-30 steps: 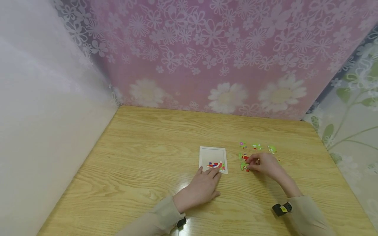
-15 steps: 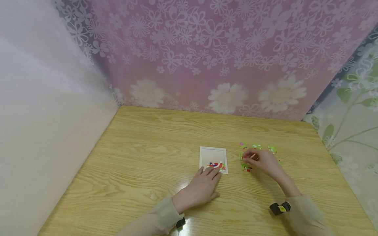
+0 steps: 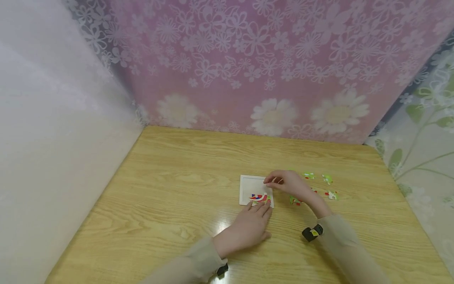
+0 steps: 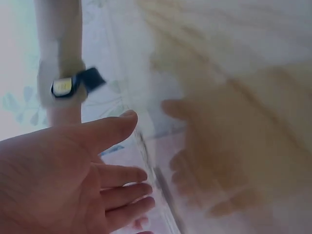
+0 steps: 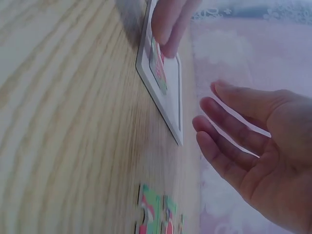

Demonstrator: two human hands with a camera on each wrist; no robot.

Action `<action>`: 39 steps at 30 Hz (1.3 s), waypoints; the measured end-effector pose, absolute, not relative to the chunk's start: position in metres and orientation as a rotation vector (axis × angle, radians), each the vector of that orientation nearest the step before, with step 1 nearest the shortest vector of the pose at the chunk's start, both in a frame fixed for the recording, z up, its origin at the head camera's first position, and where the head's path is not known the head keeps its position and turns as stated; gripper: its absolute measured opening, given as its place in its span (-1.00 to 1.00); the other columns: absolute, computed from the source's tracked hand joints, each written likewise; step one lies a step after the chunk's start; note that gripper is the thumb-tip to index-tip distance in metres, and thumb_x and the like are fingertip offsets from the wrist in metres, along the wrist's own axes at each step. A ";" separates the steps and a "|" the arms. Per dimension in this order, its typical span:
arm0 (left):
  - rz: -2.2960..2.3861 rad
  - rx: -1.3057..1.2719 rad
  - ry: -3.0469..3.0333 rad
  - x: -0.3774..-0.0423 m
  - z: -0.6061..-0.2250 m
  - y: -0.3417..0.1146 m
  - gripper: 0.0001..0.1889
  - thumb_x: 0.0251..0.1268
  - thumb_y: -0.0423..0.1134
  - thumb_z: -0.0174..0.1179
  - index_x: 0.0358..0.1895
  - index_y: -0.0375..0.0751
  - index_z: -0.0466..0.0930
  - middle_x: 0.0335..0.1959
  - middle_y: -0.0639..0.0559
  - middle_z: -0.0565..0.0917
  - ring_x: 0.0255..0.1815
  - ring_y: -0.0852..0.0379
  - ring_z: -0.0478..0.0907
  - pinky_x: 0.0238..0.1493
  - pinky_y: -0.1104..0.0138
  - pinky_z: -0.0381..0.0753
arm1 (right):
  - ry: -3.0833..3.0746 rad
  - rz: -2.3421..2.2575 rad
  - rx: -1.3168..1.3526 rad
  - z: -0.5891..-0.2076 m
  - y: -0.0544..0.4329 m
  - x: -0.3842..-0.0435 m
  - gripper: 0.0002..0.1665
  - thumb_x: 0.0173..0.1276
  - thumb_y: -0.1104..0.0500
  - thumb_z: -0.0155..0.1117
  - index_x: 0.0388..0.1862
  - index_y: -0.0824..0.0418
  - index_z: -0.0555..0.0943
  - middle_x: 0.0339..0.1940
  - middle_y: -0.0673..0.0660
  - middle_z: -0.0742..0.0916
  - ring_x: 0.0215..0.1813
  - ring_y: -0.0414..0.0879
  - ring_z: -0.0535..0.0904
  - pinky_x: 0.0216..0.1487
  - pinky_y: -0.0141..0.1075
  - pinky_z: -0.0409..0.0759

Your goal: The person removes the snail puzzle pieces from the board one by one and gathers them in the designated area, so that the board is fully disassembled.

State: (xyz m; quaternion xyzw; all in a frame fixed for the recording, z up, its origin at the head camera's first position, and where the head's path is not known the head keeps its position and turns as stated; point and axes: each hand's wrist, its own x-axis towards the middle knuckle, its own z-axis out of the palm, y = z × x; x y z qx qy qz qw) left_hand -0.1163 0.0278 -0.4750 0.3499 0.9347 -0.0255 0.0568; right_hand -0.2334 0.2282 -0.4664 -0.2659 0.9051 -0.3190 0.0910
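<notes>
A white puzzle tray [image 3: 242,189] lies on the wooden table. Joined pieces with red, blue and green print [image 3: 260,197] fill part of its near side. My left hand [image 3: 244,225] lies at the tray's near edge, its fingertips on those pieces. Over the tray's right side hovers my right hand [image 3: 289,183], thumb and fingers loosely bent. In the right wrist view, no piece shows between the fingertips of the right hand [image 5: 263,141]. Loose puzzle pieces [image 5: 148,207] lie beyond the tray's corner there.
Several loose pieces, one green and white [image 3: 327,179] and one red-edged [image 3: 332,195], lie right of the tray; my right forearm covers part of that area. A pale wall [image 3: 71,138] borders the table on the left, and a pink flowered cloth [image 3: 220,79] hangs behind.
My right hand has moved left from above the loose pieces to over the tray's right side. My left hand has shifted slightly right along the tray's near edge.
</notes>
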 end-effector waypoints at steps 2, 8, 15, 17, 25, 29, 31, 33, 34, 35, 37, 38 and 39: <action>-0.090 1.042 2.818 -0.115 -0.480 0.034 -0.19 0.45 0.30 0.05 0.58 -0.12 0.21 0.61 0.00 0.20 0.60 0.09 0.15 0.54 0.14 0.21 | 2.650 -0.925 -0.843 -0.469 0.221 -0.237 -0.83 0.45 0.12 0.34 -0.06 0.11 0.76 -0.14 -0.01 0.79 -0.11 -0.07 0.72 -0.06 -0.13 0.70; -0.156 1.009 2.801 -0.112 -0.484 0.045 -0.13 0.45 0.39 -0.09 0.59 -0.15 0.18 0.62 -0.06 0.15 0.62 0.07 0.10 0.53 0.23 0.21 | 2.546 -0.860 -0.989 -0.473 0.205 -0.242 -0.82 0.44 0.12 0.35 -0.06 0.11 0.77 -0.12 -0.01 0.79 -0.11 -0.13 0.71 -0.07 -0.22 0.70; -0.142 1.028 2.766 -0.111 -0.478 0.044 -0.12 0.45 0.40 -0.11 0.58 -0.21 0.19 0.61 -0.15 0.16 0.62 0.01 0.09 0.53 0.25 0.22 | 2.513 -0.794 -1.077 -0.474 0.195 -0.243 -0.84 0.42 0.13 0.36 -0.09 0.11 0.79 -0.18 -0.04 0.72 -0.19 -0.23 0.64 -0.15 -0.35 0.64; -0.149 1.038 2.764 -0.111 -0.477 0.044 -0.12 0.45 0.40 -0.11 0.57 -0.21 0.20 0.61 -0.15 0.16 0.62 0.01 0.09 0.52 0.25 0.22 | 2.503 -0.783 -1.088 -0.474 0.194 -0.243 -0.86 0.42 0.15 0.36 -0.12 0.09 0.80 -0.19 -0.06 0.71 -0.19 -0.25 0.62 -0.15 -0.35 0.62; -0.106 1.042 2.777 -0.111 -0.476 0.043 -0.09 0.41 0.41 -0.04 0.56 -0.24 0.22 0.60 -0.19 0.16 0.62 -0.02 0.09 0.52 0.23 0.23 | 2.465 -0.783 -1.120 -0.472 0.190 -0.246 -0.87 0.43 0.17 0.35 -0.13 0.07 0.79 -0.18 -0.08 0.72 -0.16 -0.25 0.61 -0.11 -0.31 0.61; -0.101 1.050 2.770 -0.111 -0.475 0.042 -0.08 0.40 0.42 -0.05 0.57 -0.23 0.20 0.62 -0.19 0.13 0.62 -0.02 0.08 0.53 0.23 0.22 | 2.419 -0.830 -1.096 -0.473 0.191 -0.247 -0.90 0.42 0.21 0.35 -0.15 0.06 0.76 -0.19 -0.07 0.72 -0.16 -0.24 0.62 -0.09 -0.30 0.61; -0.096 1.056 2.763 -0.112 -0.475 0.041 -0.08 0.40 0.42 -0.06 0.57 -0.23 0.20 0.62 -0.20 0.11 0.62 -0.02 0.08 0.53 0.23 0.22 | 2.391 -0.858 -1.093 -0.475 0.192 -0.249 -0.91 0.41 0.25 0.36 -0.18 0.07 0.73 -0.22 -0.07 0.73 -0.17 -0.24 0.63 -0.10 -0.30 0.62; -0.080 1.060 2.753 -0.113 -0.475 0.040 -0.08 0.40 0.42 -0.05 0.57 -0.23 0.20 0.62 -0.20 0.10 0.62 -0.02 0.08 0.53 0.23 0.21 | 2.366 -0.875 -1.098 -0.476 0.192 -0.250 -0.90 0.39 0.28 0.36 -0.19 0.08 0.71 -0.26 -0.07 0.74 -0.19 -0.24 0.64 -0.11 -0.30 0.63; -0.075 1.062 2.749 -0.114 -0.475 0.040 -0.08 0.40 0.42 -0.05 0.57 -0.23 0.20 0.62 -0.20 0.10 0.62 -0.02 0.08 0.54 0.23 0.20 | 2.357 -0.878 -1.098 -0.476 0.192 -0.251 -0.90 0.39 0.28 0.37 -0.20 0.08 0.71 -0.27 -0.08 0.74 -0.20 -0.24 0.64 -0.12 -0.30 0.63; -0.065 1.064 2.746 -0.114 -0.475 0.039 -0.08 0.40 0.42 -0.05 0.57 -0.23 0.21 0.62 -0.21 0.10 0.62 -0.02 0.08 0.54 0.23 0.20 | 2.348 -0.881 -1.106 -0.477 0.192 -0.251 -0.90 0.38 0.29 0.37 -0.21 0.09 0.70 -0.29 -0.08 0.74 -0.21 -0.24 0.65 -0.12 -0.30 0.64; -0.044 1.063 2.738 -0.115 -0.475 0.039 -0.08 0.39 0.42 -0.03 0.56 -0.23 0.22 0.62 -0.21 0.10 0.62 -0.03 0.09 0.54 0.23 0.19 | 2.337 -0.880 -1.101 -0.477 0.191 -0.252 -0.89 0.38 0.30 0.37 -0.23 0.09 0.69 -0.32 -0.08 0.74 -0.21 -0.23 0.65 -0.13 -0.31 0.64; -0.038 1.062 2.734 -0.116 -0.475 0.039 -0.08 0.39 0.41 -0.02 0.56 -0.22 0.22 0.62 -0.21 0.11 0.62 -0.03 0.10 0.55 0.23 0.18 | 2.334 -0.880 -1.091 -0.477 0.190 -0.252 -0.88 0.37 0.31 0.37 -0.23 0.09 0.69 -0.33 -0.08 0.74 -0.22 -0.23 0.65 -0.14 -0.32 0.63; -0.033 1.060 2.730 -0.116 -0.475 0.039 -0.08 0.38 0.41 -0.01 0.56 -0.22 0.23 0.62 -0.21 0.11 0.62 -0.03 0.10 0.55 0.22 0.18 | 2.331 -0.882 -1.081 -0.477 0.190 -0.252 -0.87 0.37 0.31 0.37 -0.24 0.08 0.69 -0.33 -0.08 0.74 -0.23 -0.22 0.65 -0.15 -0.32 0.62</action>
